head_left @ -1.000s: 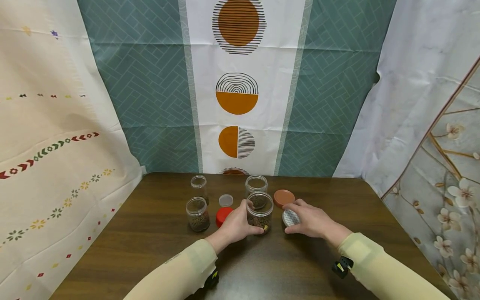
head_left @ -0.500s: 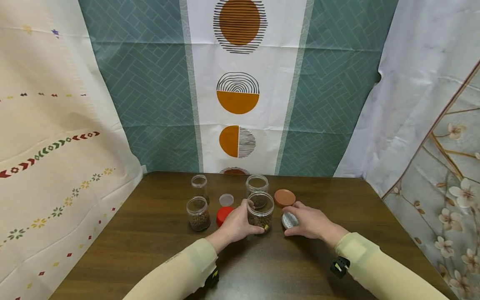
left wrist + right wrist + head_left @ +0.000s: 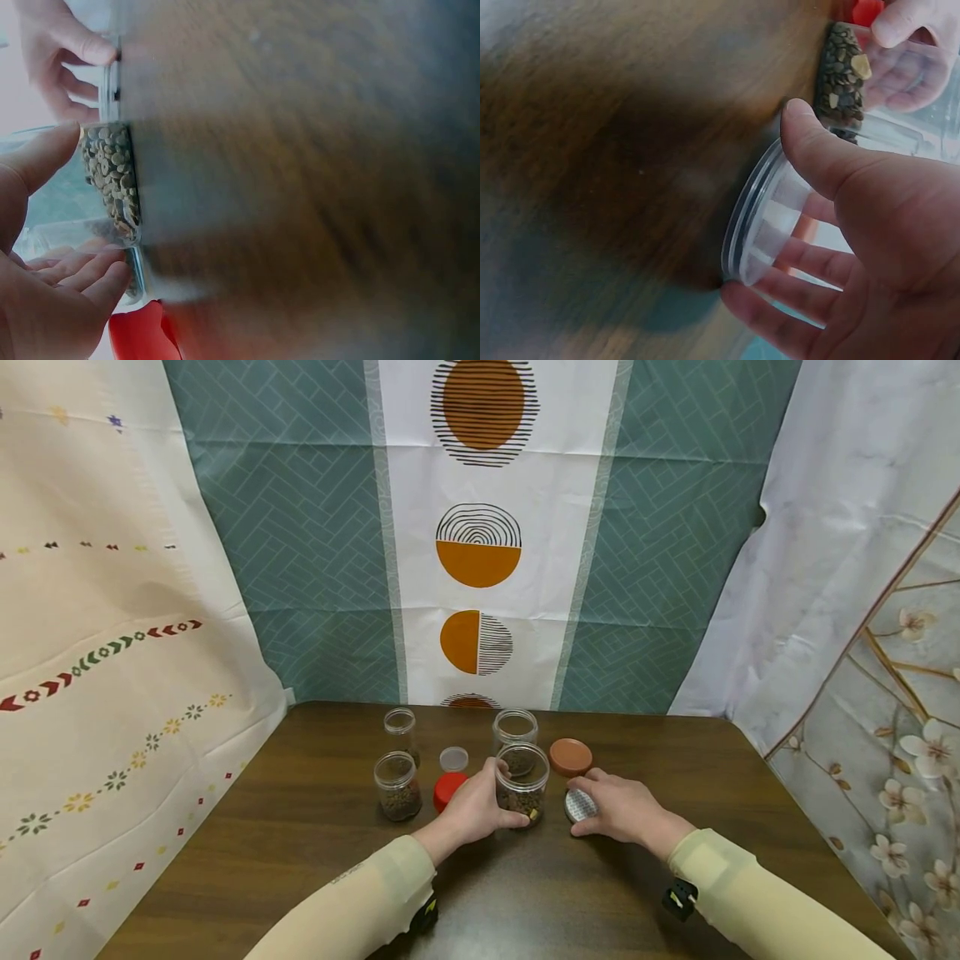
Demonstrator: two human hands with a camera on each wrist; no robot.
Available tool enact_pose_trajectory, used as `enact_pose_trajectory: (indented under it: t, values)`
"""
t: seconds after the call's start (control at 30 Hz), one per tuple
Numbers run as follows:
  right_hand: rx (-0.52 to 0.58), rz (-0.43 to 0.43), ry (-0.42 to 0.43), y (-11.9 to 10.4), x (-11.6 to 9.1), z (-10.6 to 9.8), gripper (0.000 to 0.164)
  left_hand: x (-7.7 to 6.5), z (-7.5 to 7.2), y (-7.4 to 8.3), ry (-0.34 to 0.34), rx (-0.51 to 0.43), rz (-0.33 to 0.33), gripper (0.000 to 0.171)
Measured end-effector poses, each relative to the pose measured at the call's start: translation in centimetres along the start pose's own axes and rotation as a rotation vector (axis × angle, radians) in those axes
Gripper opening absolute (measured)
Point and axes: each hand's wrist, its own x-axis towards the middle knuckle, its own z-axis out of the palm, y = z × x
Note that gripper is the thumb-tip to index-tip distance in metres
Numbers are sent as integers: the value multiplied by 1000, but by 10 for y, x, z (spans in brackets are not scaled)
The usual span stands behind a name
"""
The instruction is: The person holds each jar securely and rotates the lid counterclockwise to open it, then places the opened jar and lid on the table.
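My left hand [image 3: 476,802] grips a clear jar [image 3: 522,789] from its left side, thumb at the front and fingers behind. Brown pellets fill the jar's lower part, with a yellowish piece [image 3: 861,66] among them in the right wrist view. To the right, my right hand [image 3: 626,808] holds a round clear-rimmed jar lid [image 3: 580,807] with a grey patterned face, low at the tabletop. In the right wrist view, the thumb [image 3: 814,139] is at one side of the lid's rim and the fingers spread round the other. The jar's left side is partly hidden by my left hand.
Behind the gripped jar stands another open jar [image 3: 515,724]. Two more jars, a tall one [image 3: 401,737] and a shorter one [image 3: 397,793], stand left. A red lid [image 3: 448,790], a small clear lid [image 3: 453,759] and an orange-brown lid [image 3: 571,757] lie on the wooden table [image 3: 315,827].
My right hand and the lid have shifted slightly left and nearer to me. The left hand stays on the jar, and the view has drifted a little.
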Motion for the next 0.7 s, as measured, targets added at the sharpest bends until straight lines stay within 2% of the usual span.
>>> enact_pose_trajectory:
  t: [0.1,0.3,0.47,0.6,0.7]
  values:
    - [-23,-11,12,0,-1,2,73,0,0,0,-1,4,12,87]
    - [-41,-36,45,0,-1,5,71,-9,-14,20,-5,-23,12,84]
    - [-46,-48,60,-1,-1,5,68,-14,-24,35,-22,-41,-25,80]
    - [-52,-42,55,-2,-1,6,69,-12,-20,29,-15,-34,-17,80]
    - [-57,-43,54,-2,-1,7,70,-7,-11,15,-3,-16,-3,83]
